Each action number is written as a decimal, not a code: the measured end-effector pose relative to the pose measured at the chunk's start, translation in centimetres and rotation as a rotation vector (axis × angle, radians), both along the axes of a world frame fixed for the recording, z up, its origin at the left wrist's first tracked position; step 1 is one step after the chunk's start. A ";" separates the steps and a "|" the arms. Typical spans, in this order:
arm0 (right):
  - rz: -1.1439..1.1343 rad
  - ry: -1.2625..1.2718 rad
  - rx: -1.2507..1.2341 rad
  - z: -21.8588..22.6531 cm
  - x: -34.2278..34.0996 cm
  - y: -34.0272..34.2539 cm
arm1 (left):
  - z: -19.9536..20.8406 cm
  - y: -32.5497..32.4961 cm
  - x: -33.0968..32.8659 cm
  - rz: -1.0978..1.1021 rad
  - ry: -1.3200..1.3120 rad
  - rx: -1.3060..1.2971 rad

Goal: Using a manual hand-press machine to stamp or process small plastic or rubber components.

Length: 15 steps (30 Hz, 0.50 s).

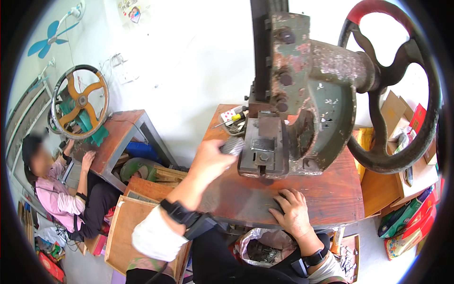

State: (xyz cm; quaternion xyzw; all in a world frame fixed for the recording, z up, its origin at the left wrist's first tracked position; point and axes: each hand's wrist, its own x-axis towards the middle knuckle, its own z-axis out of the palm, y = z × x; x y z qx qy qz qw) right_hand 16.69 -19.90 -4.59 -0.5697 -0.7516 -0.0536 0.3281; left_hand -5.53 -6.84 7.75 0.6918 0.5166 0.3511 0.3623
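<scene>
A small bundle of grey metal strips (232,146) is held between the thumb and fingers of my left hand (208,161), just left of the press's die block (263,146). My right hand (292,212) rests on the wooden tabletop (326,191) near its front edge, fingers loosely bent and thumb apart, with nothing seen in it. Above the table stands a worn green hand press (338,109) with a dark upright ram (265,52) and a large handwheel (402,163). The underside of my right palm is hidden.
A yellow-handled screwdriver (235,117) lies on a dish of small parts behind the die. Below the table edge sits a lined bucket of metal pieces (262,251). Wooden trays (125,232) stand at left, where a co-worker (59,194) sits at another press (80,102). Cartons (397,113) fill the right.
</scene>
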 end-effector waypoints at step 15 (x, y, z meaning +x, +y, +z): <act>0.081 0.087 -0.013 0.5 0.2 0.1 | -1.3 4.1 6.2 -0.237 -0.441 -0.126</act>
